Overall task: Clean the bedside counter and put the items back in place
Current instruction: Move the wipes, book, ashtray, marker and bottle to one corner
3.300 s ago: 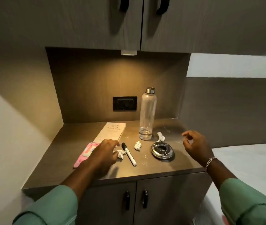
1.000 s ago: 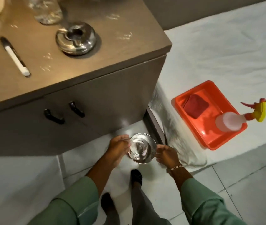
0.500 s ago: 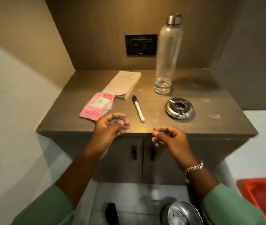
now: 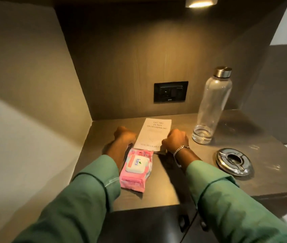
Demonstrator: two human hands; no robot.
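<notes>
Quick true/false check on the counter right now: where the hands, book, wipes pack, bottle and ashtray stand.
1. Both hands, left hand and right hand, are at the book. True.
2. The bottle lies on its side. False: it stands upright.
3. The wipes pack sits on the book. False: it lies on the counter, in front of it.
4. The ashtray sits right of the hands. True.
</notes>
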